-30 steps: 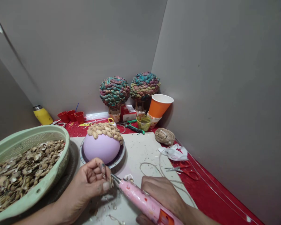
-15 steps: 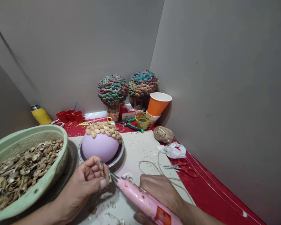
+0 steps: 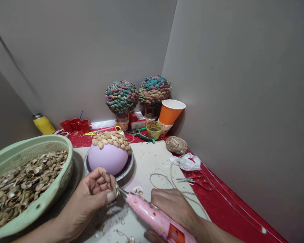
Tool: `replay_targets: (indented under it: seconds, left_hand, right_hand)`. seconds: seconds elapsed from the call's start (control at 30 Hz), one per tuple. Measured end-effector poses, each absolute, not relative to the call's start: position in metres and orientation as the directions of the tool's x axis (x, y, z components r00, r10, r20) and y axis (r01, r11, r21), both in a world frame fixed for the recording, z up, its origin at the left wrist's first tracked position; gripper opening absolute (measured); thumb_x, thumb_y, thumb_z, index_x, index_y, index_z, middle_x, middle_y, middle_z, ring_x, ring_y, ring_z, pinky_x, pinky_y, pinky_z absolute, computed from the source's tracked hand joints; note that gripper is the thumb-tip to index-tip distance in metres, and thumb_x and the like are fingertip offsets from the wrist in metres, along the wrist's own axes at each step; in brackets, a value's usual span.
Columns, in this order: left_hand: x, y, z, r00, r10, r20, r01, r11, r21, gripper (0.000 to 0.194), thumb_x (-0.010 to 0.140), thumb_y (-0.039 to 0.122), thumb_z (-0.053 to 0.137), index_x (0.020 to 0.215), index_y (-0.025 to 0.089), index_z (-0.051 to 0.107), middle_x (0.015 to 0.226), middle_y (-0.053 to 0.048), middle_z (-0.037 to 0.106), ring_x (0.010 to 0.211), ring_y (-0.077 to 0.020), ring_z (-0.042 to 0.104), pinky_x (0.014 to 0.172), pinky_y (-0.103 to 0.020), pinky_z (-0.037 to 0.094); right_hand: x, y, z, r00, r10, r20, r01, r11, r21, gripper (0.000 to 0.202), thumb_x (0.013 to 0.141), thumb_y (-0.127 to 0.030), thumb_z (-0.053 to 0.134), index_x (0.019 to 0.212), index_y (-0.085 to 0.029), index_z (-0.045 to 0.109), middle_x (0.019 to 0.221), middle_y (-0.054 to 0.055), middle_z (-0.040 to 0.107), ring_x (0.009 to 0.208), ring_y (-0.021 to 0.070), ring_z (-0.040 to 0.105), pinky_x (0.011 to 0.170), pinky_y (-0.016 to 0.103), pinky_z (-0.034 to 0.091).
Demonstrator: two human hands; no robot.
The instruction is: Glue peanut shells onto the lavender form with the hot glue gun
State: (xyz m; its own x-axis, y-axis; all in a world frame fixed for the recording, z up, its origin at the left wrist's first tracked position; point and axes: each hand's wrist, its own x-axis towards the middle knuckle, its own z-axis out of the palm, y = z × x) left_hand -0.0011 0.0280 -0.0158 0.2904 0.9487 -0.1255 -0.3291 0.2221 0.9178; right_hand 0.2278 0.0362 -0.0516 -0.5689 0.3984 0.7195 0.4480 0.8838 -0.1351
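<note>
Hands, glue gun and shell piece, at worktop

Left hand point(image 3: 96, 190): thumb and fingertips pinched narrow on a small shell piece point(image 3: 117, 189), partly hidden by the fingers. Right hand point(image 3: 174, 205): fingers closed round the body of a pink glue gun point(image 3: 149, 212), its metal nozzle point(image 3: 123, 192) pointing at the shell piece; whether the two touch is unclear.

Lilac ball point(image 3: 107, 158): just beyond the left hand, seated in a round dish point(image 3: 128, 171), upper part covered in peanut shells point(image 3: 108, 137), lower part bare.

Green basket point(image 3: 70, 148): at left, holding many loose shells point(image 3: 27, 185).

Right side: twine ball point(image 3: 176, 145); crumpled white bag point(image 3: 187, 162); red-handled scissors point(image 3: 205, 185), lying open.

Rear: two multicoloured shell-covered globes point(image 3: 122, 97), standing side by side; orange paper cup point(image 3: 170, 114), tilted; three red cups point(image 3: 84, 126); yellow bottle point(image 3: 44, 125), leaning.
</note>
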Motion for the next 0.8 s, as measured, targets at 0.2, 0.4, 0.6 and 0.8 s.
replay_targets:
  seconds: [0.2, 0.4, 0.6, 0.8]
  left_hand:
    - [-0.0015, 0.0276, -0.0141, 0.267, 0.957, -0.118, -0.322, 0.204, 0.925, 0.031, 0.070, 0.020, 0.081, 0.083, 0.018, 0.053, 0.080, 0.001, 0.058, 0.069, -0.0086, 0.049, 0.064, -0.019, 0.041]
    - [-0.0017, 0.0282, -0.0122, 0.258, 0.959, -0.117, -0.315, 0.198, 0.928, 0.030, 0.070, 0.021, 0.081, 0.082, 0.018, 0.053, 0.079, 0.001, 0.058, 0.068, -0.0086, 0.049, 0.063, -0.019, 0.041]
    - [-0.0024, 0.0273, -0.0137, 0.248, 0.962, -0.116, -0.321, 0.194, 0.927, 0.030, 0.070, 0.018, 0.081, 0.084, 0.018, 0.055, 0.079, 0.001, 0.059, 0.069, -0.0092, 0.051, 0.065, -0.020, 0.041]
    - [-0.0019, 0.0272, -0.0125, 0.253, 0.961, -0.113, -0.308, 0.191, 0.932, 0.029, 0.071, 0.019, 0.080, 0.082, 0.018, 0.054, 0.078, 0.001, 0.059, 0.069, -0.0089, 0.049, 0.065, -0.019, 0.041]
  right_hand:
    - [0.2294, 0.0369, -0.0536, -0.601, 0.390, 0.698, 0.455, 0.885, -0.102, 0.050, 0.097, -0.045, 0.033, 0.054, -0.020, 0.040, 0.049, -0.004, 0.036, 0.045, 0.0105, 0.028, 0.043, 0.028, 0.018]
    - [0.2265, 0.0357, -0.0498, -0.594, 0.376, 0.711, 0.476, 0.877, -0.066, 0.053, 0.097, -0.045, 0.030, 0.052, -0.020, 0.040, 0.046, -0.004, 0.035, 0.043, 0.0107, 0.027, 0.041, 0.028, 0.017]
    - [0.2285, 0.0366, -0.0521, -0.598, 0.364, 0.714, 0.434, 0.896, -0.093, 0.050, 0.096, -0.045, 0.036, 0.052, -0.020, 0.040, 0.048, -0.004, 0.035, 0.043, 0.0103, 0.029, 0.042, 0.028, 0.017]
    - [0.2248, 0.0382, -0.0501, -0.514, 0.361, 0.778, 0.455, 0.884, -0.109, 0.057, 0.101, -0.044, 0.027, 0.050, -0.021, 0.036, 0.044, -0.004, 0.035, 0.040, 0.0096, 0.029, 0.040, 0.027, 0.019]
